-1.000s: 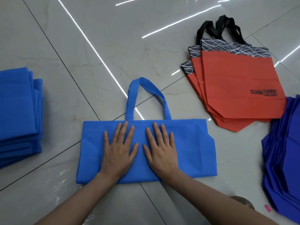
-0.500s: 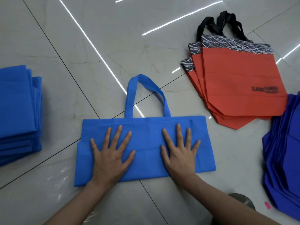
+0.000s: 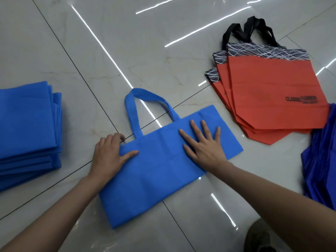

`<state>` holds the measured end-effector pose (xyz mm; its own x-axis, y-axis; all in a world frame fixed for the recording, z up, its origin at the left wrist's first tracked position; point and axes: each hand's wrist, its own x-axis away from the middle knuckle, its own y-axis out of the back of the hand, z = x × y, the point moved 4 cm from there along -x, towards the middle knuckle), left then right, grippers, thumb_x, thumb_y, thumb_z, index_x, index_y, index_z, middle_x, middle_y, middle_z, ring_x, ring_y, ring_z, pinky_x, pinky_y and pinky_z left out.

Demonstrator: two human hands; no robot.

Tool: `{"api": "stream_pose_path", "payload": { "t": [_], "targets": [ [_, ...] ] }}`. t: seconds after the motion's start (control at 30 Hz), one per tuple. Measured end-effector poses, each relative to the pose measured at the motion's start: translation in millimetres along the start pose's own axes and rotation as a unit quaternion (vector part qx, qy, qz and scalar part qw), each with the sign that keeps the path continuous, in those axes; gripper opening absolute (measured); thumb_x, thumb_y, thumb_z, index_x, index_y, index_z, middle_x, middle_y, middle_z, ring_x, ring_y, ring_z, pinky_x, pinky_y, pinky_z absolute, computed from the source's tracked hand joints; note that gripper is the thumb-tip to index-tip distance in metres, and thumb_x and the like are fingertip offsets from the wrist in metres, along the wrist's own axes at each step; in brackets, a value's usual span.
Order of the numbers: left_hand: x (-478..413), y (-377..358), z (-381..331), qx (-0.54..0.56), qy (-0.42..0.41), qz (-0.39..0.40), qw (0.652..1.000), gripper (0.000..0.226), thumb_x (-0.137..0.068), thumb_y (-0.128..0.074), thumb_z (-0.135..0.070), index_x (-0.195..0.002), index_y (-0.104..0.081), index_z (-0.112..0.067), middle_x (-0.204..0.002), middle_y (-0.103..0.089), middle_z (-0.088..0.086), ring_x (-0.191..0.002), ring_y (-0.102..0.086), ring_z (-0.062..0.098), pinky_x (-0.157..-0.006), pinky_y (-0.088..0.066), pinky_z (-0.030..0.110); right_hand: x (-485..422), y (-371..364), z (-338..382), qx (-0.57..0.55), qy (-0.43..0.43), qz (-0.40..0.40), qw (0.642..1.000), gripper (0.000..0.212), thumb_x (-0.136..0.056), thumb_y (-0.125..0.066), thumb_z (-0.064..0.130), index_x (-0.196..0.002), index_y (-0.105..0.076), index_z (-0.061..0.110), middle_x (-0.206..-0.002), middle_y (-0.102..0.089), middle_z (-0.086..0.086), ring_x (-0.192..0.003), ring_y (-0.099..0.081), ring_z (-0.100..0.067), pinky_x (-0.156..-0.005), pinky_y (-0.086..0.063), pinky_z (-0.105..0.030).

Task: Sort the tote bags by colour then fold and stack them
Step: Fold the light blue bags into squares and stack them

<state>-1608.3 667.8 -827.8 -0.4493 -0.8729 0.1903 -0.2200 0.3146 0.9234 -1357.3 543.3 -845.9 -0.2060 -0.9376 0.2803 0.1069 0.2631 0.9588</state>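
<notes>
On the tiled floor (image 3: 163, 51), our left hand (image 3: 109, 155) pinches the blue tote bag (image 3: 154, 179) at its left edge; our right hand (image 3: 203, 148) presses it, fingers straight and spread.

Glossy pale marble-look floor tiles (image 3: 145, 60), dark grout lines (image 3: 69, 57), bright strip-light reflections (image 3: 101, 46).

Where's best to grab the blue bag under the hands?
Pinch the blue tote bag at its left short edge, coming from the left: it lies flat, so only edges offer a grip. The left hand pinches there; the right hand presses it flat.
</notes>
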Motion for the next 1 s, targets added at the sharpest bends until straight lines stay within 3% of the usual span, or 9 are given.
{"api": "stream_pose_path", "payload": {
  "t": [0.13, 0.2, 0.33, 0.4, 0.53, 0.67, 0.77, 0.87, 1.0],
  "targets": [
    [2.5, -1.8, -5.6, 0.064, 0.002, -0.002, 0.998, 0.028, -0.083, -0.068, -0.028, -0.097, -0.055, -0.007, -0.096, -0.048, 0.006, -0.089, -0.053, 0.029, -0.079, -0.037, 0.037, -23.5, 20.5, 14.5, 0.001, 0.023, 0.02, 1.0, 0.065, -0.088, -0.002, 0.054, -0.147, -0.025, 0.038, -0.158, -0.015, -0.006, -0.143, -0.014, -0.035, -0.112, -0.004, -0.059],
    [1.3, -1.7, -10.0, 0.091, 0.017, -0.005, 0.996, 0.022, -0.087, -0.064, -0.025, -0.093, -0.05, -0.009, -0.092, -0.046, 0.002, -0.086, -0.051, 0.027, -0.073, -0.036, 0.032, -32.1, 29.1, 25.6, -0.028, 0.028, 0.009, 0.999, 0.058, -0.092, -0.015, 0.045, -0.145, -0.031, 0.029, -0.158, -0.01, -0.009, -0.143, -0.013, -0.033, -0.114, -0.008, -0.051],
    [-6.3, 0.1, -10.0, 0.122, 0.048, 0.018, 0.991, 0.02, -0.088, -0.061, -0.024, -0.087, -0.044, -0.013, -0.081, -0.055, -0.001, -0.076, -0.052, 0.022, -0.064, -0.034, 0.032, -53.2, 49.0, 39.6, -0.157, 0.005, -0.052, 0.986, 0.046, -0.095, -0.048, 0.03, -0.138, -0.04, 0.017, -0.149, -0.03, -0.012, -0.129, -0.034, -0.03, -0.103, -0.034, -0.04],
    [-9.6, 3.0, -10.6, 0.139, 0.024, 0.011, 0.99, 0.018, -0.087, -0.063, -0.019, -0.084, -0.046, -0.013, -0.079, -0.055, -0.003, -0.075, -0.051, 0.021, -0.067, -0.035, 0.032, -70.3, 55.3, 42.0, -0.245, -0.055, -0.046, 0.967, 0.052, -0.093, -0.053, 0.029, -0.139, -0.036, 0.014, -0.14, -0.037, -0.012, -0.125, -0.036, -0.029, -0.098, -0.038, -0.037],
    [-12.9, 3.8, -9.8, 0.156, 0.001, 0.024, 0.987, 0.015, -0.085, -0.065, -0.016, -0.085, -0.049, -0.014, -0.083, -0.057, -0.003, -0.08, -0.053, 0.02, -0.074, -0.038, 0.033, -101.0, 56.5, 48.6, -0.266, -0.123, 0.018, 0.956, 0.051, -0.088, -0.058, 0.032, -0.132, -0.04, 0.014, -0.127, -0.044, -0.013, -0.12, -0.037, -0.031, -0.094, -0.038, -0.038],
    [-14.0, 4.7, -6.1, 0.182, 0.008, 0.05, 0.982, 0.017, -0.086, -0.065, -0.017, -0.085, -0.049, -0.021, -0.086, -0.057, -0.006, -0.082, -0.053, 0.016, -0.066, -0.034, 0.026, -121.5, 56.7, 47.1, -0.382, -0.15, 0.011, 0.912, 0.017, -0.086, -0.057, 0.03, -0.1, -0.058, 0.02, -0.112, -0.052, -0.013, -0.112, -0.046, -0.032, -0.086, -0.047, -0.042],
    [-14.4, 4.7, -4.3, 0.191, 0.028, 0.063, 0.979, 0.016, -0.086, -0.065, -0.02, -0.084, -0.05, -0.026, -0.083, -0.058, -0.011, -0.081, -0.054, 0.014, -0.066, -0.037, 0.028, -122.4, 78.6, 51.8, -0.437, -0.072, -0.043, 0.896, 0.004, -0.085, -0.056, 0.015, -0.089, -0.055, 0.016, -0.102, -0.057, -0.012, -0.092, -0.052, -0.028, -0.074, -0.044, -0.038],
    [-15.9, 4.8, -2.1, 0.192, 0.069, 0.07, 0.976, 0.013, -0.086, -0.065, -0.023, -0.086, -0.052, -0.02, -0.081, -0.058, -0.008, -0.08, -0.056, 0.017, -0.069, -0.043, 0.033, -105.0, 104.5, 57.8, -0.479, 0.039, -0.099, 0.871, 0.019, -0.081, -0.051, 0.001, -0.095, -0.052, 0.014, -0.088, -0.06, -0.004, -0.082, -0.052, -0.024, -0.069, -0.041, -0.035],
    [-17.4, 5.4, 0.3, 0.219, 0.118, 0.067, 0.966, 0.012, -0.085, -0.065, -0.021, -0.087, -0.054, -0.016, -0.078, -0.055, -0.011, -0.08, -0.054, 0.017, -0.07, -0.041, 0.032, -62.0, 105.2, 61.4, -0.269, 0.233, -0.128, 0.926, 0.05, -0.068, -0.043, 0.005, -0.116, -0.057, 0.006, -0.09, -0.055, -0.002, -0.085, -0.036, -0.012, -0.073, -0.027, -0.022]
  ]
}}
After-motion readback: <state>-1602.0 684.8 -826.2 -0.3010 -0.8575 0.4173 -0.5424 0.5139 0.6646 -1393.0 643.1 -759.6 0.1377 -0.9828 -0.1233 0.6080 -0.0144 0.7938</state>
